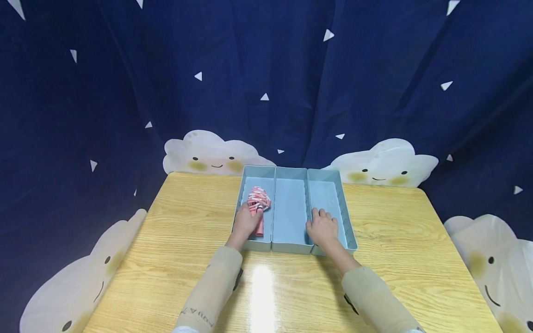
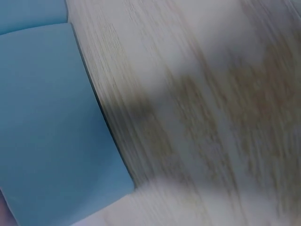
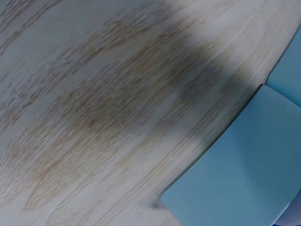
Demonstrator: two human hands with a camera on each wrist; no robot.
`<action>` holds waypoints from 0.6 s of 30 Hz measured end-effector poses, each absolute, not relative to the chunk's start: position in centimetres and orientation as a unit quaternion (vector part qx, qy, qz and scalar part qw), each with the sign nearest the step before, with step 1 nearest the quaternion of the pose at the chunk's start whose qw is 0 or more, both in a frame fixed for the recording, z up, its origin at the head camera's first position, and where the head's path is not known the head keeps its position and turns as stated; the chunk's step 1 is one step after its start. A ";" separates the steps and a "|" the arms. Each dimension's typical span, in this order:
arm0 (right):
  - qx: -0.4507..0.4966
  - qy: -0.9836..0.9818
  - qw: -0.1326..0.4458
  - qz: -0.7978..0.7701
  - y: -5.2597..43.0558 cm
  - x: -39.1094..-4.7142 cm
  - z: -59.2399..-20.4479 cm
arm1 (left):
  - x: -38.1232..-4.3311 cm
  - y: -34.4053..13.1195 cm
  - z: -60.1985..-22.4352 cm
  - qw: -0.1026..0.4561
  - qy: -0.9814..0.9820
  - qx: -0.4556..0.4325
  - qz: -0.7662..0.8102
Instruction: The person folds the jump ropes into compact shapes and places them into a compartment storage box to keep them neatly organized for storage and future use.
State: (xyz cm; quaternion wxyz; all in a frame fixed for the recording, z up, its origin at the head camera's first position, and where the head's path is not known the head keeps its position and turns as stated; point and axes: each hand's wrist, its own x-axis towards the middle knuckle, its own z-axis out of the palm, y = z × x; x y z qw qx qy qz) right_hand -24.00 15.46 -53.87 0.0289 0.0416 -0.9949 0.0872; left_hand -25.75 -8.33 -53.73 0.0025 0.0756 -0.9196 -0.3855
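A pink-and-white beaded jump rope [image 1: 258, 197] lies bundled in the left blue bin [image 1: 258, 172], its pink handles toward me. My left hand [image 1: 245, 221] reaches over the front of this bin and holds the rope by the handles, thumb across them; most of its fingers are hidden. My right hand [image 1: 324, 228] is over the front part of the right bin [image 1: 346, 219], fingers loosely bent and holding nothing, thumb near the wall shared with the middle bin. Both wrist views show only outer bin walls and table, with a sliver of hand at most.
The middle bin [image 1: 290, 208] stands between the other two, all side by side on a wooden table [image 1: 200, 222]. Behind and beside the table hangs a dark blue curtain [image 1: 233, 55] with white triangles and smiling clouds.
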 end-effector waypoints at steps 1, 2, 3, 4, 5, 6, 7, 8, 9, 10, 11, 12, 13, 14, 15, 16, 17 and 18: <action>0.042 -0.995 0.029 0.087 15.5 -24.0 -53.9 | -25.7 -8.3 -53.7 0.008 -0.924 0.071 -0.375; 0.041 -0.995 0.029 0.087 15.5 -24.0 -53.8 | -25.7 -8.2 -53.7 0.015 -0.930 0.065 -0.363; 0.041 -0.995 0.030 0.086 15.5 -24.0 -53.8 | -25.7 -8.2 -53.7 0.020 -0.934 0.062 -0.352; 0.042 -0.995 0.030 0.086 15.5 -24.0 -53.8 | -25.7 -8.1 -53.7 0.026 -0.938 0.057 -0.340; 0.043 -0.995 0.031 0.085 15.5 -24.0 -53.7 | -25.7 -8.1 -53.6 0.033 -0.942 0.052 -0.331; 0.044 -0.995 0.032 0.084 15.5 -24.0 -53.7 | -25.7 -8.0 -53.6 0.040 -0.944 0.049 -0.323; 0.044 -0.995 0.032 0.084 15.5 -24.0 -53.6 | -25.7 -8.0 -53.5 0.044 -0.946 0.046 -0.317; 0.044 -0.995 0.032 0.084 15.4 -24.0 -53.5 | -25.6 -8.0 -53.4 0.047 -0.948 0.043 -0.312; 0.045 -0.995 0.031 0.084 15.4 -23.9 -53.5 | -25.6 -7.9 -53.3 0.050 -0.950 0.039 -0.306; 0.045 -0.995 0.030 0.085 15.5 -23.9 -53.4 | -25.6 -7.9 -53.2 0.053 -0.952 0.034 -0.300; 0.046 -0.995 0.028 0.085 15.5 -23.8 -53.4 | -25.6 -7.9 -53.1 0.057 -0.954 0.029 -0.292; 0.045 -0.995 0.027 0.086 15.5 -23.8 -53.3 | -25.6 -7.8 -53.0 0.059 -0.957 0.023 -0.284; 0.044 -0.995 0.026 0.090 15.5 -23.8 -53.2 | -25.6 -7.8 -52.9 0.062 -0.959 0.017 -0.276; 0.045 -0.994 0.029 0.096 15.5 -23.7 -53.1 | -25.7 -7.8 -52.7 0.064 -0.961 0.013 -0.269; 0.045 -0.993 0.034 0.105 15.5 -23.7 -52.9 | -25.7 -7.8 -52.4 0.066 -0.963 0.007 -0.262; 0.045 -0.992 0.042 0.113 15.6 -23.8 -52.6 | -25.7 -7.7 -52.2 0.067 -0.964 0.002 -0.256; 0.045 -0.990 0.051 0.120 15.7 -23.8 -52.3 | -25.8 -7.7 -51.9 0.066 -0.966 -0.002 -0.251; 0.046 -0.989 0.062 0.128 15.9 -23.8 -52.0 | -25.8 -7.8 -51.5 0.066 -0.967 -0.006 -0.247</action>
